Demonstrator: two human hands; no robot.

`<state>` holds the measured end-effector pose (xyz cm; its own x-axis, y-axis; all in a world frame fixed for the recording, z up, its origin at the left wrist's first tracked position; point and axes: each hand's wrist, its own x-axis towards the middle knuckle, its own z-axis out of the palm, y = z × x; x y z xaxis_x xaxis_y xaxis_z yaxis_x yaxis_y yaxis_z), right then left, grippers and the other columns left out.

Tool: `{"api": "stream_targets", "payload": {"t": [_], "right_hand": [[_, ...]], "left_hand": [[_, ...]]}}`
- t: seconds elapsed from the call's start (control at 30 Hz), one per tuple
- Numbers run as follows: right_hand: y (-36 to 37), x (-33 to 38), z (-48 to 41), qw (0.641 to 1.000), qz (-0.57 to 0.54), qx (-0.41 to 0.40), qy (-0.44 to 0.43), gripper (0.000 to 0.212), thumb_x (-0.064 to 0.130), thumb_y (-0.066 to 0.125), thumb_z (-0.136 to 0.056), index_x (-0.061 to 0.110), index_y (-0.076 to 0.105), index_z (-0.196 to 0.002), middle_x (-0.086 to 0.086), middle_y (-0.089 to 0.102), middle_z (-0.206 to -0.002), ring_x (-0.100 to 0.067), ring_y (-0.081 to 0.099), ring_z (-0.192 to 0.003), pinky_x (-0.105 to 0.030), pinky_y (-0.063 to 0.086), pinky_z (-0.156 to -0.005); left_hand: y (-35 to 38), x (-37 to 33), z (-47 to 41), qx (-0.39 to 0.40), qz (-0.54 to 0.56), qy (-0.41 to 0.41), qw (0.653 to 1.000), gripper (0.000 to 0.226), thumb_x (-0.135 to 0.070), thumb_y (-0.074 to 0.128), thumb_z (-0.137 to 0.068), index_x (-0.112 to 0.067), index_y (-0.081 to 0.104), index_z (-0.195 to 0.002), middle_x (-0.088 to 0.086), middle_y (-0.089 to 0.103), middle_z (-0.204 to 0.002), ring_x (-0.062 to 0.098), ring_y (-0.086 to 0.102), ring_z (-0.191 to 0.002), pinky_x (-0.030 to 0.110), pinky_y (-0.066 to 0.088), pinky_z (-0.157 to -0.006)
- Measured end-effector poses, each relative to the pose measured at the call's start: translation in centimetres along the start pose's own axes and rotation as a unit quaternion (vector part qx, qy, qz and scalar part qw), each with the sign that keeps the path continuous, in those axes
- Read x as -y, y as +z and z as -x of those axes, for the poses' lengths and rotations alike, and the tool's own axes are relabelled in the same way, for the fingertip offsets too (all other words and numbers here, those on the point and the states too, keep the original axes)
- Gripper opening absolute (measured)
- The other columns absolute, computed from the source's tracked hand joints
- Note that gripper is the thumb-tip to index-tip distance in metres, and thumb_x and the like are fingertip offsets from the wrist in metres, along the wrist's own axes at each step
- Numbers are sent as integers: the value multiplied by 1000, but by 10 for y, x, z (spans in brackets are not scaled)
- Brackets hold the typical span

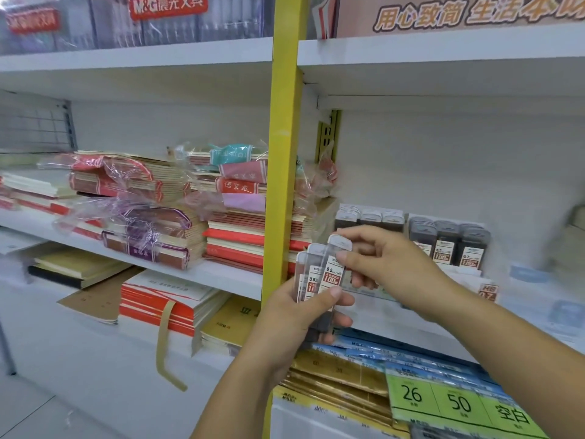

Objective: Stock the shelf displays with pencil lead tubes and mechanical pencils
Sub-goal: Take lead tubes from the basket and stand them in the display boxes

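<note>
Several lead tubes nr yellow post, stocked displays behind

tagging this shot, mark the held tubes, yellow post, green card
held tubes [330, 275]: head view, front tube's label
yellow post [285, 137]: head view, front face
green card [459, 403]: head view, the "50"

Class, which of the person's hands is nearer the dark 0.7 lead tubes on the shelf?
Right. The right hand sits just left of the dark 0.7 lead tubes, pinching the front clear 0.5 tube; the left hand is lower and farther left, gripping the tube bundle.
</note>
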<state>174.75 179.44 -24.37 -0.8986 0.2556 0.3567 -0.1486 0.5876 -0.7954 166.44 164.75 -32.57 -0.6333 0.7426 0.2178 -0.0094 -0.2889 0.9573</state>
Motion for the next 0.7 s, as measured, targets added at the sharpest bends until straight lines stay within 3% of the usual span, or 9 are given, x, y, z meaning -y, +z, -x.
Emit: {"api": "stream_targets", "payload": {"t": [0.1,0.17,0.23,0.33,0.43,0.5,0.57,0.7], "right_hand": [[-3,-1,7,999,-26,-24,0,19,14,63,-92,26,66,-107,-4,74,-81,-7,62,-59,-18,49,-53],[-12,0,8,998,-20,-59,-5,17,15,61,-93,25,65,-106,1,75,-83,-8,65,-63,-21,52,-57],[-26,2,5,992,-10,-126,-23,14,17,60,-94,27,62,-104,6,75,-86,-9,68,-69,-25,54,-61],[-49,9,-4,975,19,-211,-74,11,19,59,-94,29,59,-98,10,72,-89,-3,68,-72,-18,52,-57],[-60,13,-15,966,100,-212,-106,14,23,60,-93,36,56,-93,16,71,-87,0,68,-74,-17,52,-55],[-57,13,-24,964,153,-189,-110,14,25,61,-93,38,55,-92,12,71,-86,-1,68,-76,-22,56,-61],[-50,11,-33,956,214,-167,-112,16,25,62,-92,39,54,-93,13,69,-89,-3,68,-80,-25,57,-68],[-39,2,-50,931,320,-136,-114,14,26,63,-92,30,56,-104,10,67,-89,-8,65,-78,-34,57,-71]], "left_hand": [[4,-2,2,7,-4,3,1000,36,-51,70,-83,-33,69,-113,2,78,-106,12,74,-76,20,54,-56],[6,-4,3,4,-3,-8,1000,26,-54,61,-89,-39,71,-109,0,78,-107,13,73,-74,22,53,-56],[6,-5,2,-9,11,-19,1000,20,-49,56,-97,-39,73,-101,0,79,-99,14,64,-59,21,46,-49],[3,-4,-3,-55,49,-5,997,17,-33,57,-98,-30,73,-98,4,69,-79,11,49,-47,20,34,-39],[1,-3,-7,-91,49,16,995,23,-31,54,-99,-36,74,-90,3,63,-72,12,50,-48,19,36,-40],[-1,-1,-10,-99,39,26,994,23,-37,54,-101,-42,74,-91,0,71,-76,12,60,-54,22,46,-47],[-3,3,-12,-97,27,31,994,20,-43,55,-100,-45,74,-93,0,78,-87,15,71,-66,34,57,-67],[-9,9,-14,-92,-19,30,995,20,-52,54,-97,-47,73,-95,-3,80,-93,17,77,-83,44,59,-87]]}}
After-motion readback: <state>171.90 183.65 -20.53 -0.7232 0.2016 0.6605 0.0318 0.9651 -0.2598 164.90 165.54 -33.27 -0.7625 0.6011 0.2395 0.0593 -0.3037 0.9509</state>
